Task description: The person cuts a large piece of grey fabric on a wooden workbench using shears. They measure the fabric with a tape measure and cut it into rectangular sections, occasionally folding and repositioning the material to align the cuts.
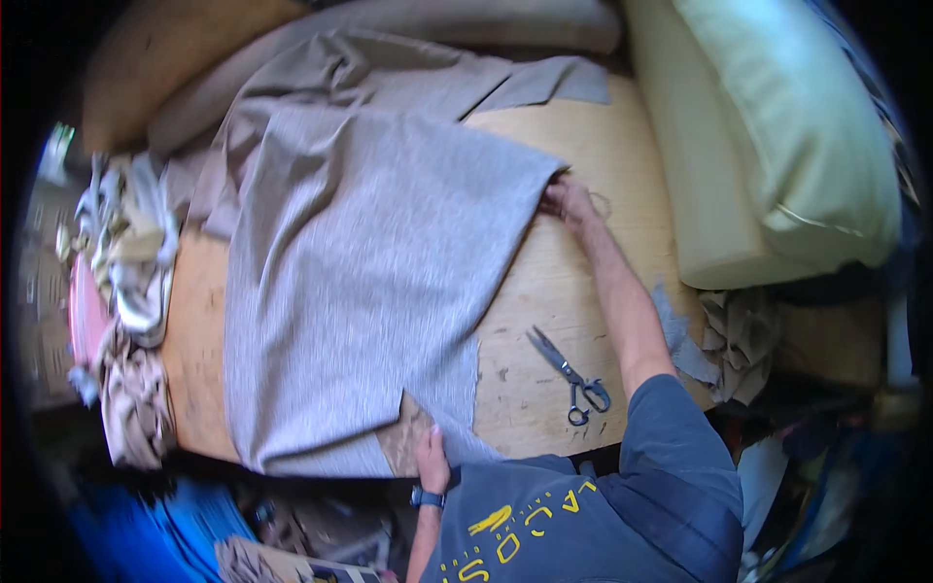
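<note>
A large sheet of grey woven fabric point(379, 233) lies over the wooden table, rumpled at its far left and hanging near the front edge. At its far right corner my right hand point(571, 199) is closed round the fabric's edge, slightly lifting it. Low at the table's front edge, my left hand point(432, 462) is closed on the fabric's near edge, its fingers partly hidden. Beside that hand a brown, mottled patch point(403, 434) shows through a notch in the cloth. Dark-handled fabric scissors point(571, 377) lie to the right of the sheet, apart from both hands.
The wooden table point(530, 282) shows bare around the scissors. A big pale-yellow cushion point(777, 146) stands at the right. Cloth scraps point(743, 340) lie at the right edge, and more heaped cloth point(136, 262) at the left. A long fabric roll point(486, 24) runs along the back.
</note>
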Tool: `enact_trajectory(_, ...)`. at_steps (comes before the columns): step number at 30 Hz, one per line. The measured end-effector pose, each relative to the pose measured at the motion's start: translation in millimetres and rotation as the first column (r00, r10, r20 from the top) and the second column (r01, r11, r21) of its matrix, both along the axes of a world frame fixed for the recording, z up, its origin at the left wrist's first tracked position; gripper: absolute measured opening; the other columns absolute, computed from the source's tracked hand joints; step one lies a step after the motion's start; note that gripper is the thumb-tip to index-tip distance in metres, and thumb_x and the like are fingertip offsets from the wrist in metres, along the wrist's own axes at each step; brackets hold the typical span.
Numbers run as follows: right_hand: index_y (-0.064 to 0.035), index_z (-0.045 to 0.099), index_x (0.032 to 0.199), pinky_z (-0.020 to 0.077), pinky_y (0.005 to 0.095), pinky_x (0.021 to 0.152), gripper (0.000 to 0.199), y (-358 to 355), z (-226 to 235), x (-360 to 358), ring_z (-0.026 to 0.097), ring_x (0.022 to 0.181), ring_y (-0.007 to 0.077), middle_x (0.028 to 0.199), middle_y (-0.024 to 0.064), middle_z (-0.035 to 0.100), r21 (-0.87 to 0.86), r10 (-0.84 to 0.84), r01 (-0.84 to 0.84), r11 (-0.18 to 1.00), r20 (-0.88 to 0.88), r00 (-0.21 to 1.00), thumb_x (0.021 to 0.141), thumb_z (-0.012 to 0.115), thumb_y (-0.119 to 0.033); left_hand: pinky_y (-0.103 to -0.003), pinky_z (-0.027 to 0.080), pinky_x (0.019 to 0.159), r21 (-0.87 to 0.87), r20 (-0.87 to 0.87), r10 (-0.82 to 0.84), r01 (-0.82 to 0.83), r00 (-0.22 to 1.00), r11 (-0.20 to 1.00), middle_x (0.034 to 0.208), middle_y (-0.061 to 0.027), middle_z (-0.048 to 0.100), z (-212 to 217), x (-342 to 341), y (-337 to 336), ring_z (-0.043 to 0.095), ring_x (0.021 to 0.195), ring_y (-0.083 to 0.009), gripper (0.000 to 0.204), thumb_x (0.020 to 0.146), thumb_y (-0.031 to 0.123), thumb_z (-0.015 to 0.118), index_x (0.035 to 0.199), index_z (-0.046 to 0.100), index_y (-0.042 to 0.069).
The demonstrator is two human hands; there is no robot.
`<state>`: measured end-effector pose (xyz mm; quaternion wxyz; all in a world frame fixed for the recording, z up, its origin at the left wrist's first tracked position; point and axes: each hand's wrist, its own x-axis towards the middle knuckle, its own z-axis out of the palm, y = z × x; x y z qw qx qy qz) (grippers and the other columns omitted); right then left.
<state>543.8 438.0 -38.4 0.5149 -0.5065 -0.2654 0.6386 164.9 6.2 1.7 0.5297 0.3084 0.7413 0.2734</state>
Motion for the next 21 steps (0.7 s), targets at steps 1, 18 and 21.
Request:
enact_trajectory(1,-0.0028,0.06,0.12,0.0583,0.0365,0.08,0.031,14,-8,3,0.067,0.092,0.0203,0.103,0.0063,0.068,0.002,0.084,-0.085,0.996,0.099,0.991,0.091,0.063,-0.012,-0.029,0.048,0.076,0.065,-0.035,0.011,-0.008,0.999,0.998,0.088,-0.0049,0.065,13,13,3,0.059,0.085,-0.013,0.034,0.099,0.032,0.055,0.097,0.063,-0.001)
enact_trajectory(18,-0.0105,0.064,0.114,0.0506,0.0362,0.086,0.029,-52,2,-100,0.064,0.098,0.0187,0.109,0.0042,0.069,0.026,0.042,-0.036,0.999,-0.342,0.939,0.094,0.06,-0.031,-0.032,0.048,0.075,0.237,-0.036,0.226,-0.211,0.973,0.948,0.09,-0.0059,0.067,12,25,-45,0.059,0.08,-0.014,0.037,0.103,0.029,0.049,0.109,0.065,-0.005)
enact_trajectory(21,-0.0101,0.067,0.109,0.054,0.0359,0.074,0.026,-65,40,-127,0.066,0.087,0.0199,0.109,0.0033,0.069,0.172,0.233,-0.174,0.97,-0.437,0.869,0.095,0.059,-0.031,-0.032,0.046,0.073,0.347,-0.008,0.416,-0.388,0.909,0.854,0.086,-0.0082,0.066,27,-22,-44,0.056,0.079,-0.0146,0.034,0.103,0.026,0.05,0.103,0.065,-0.004)
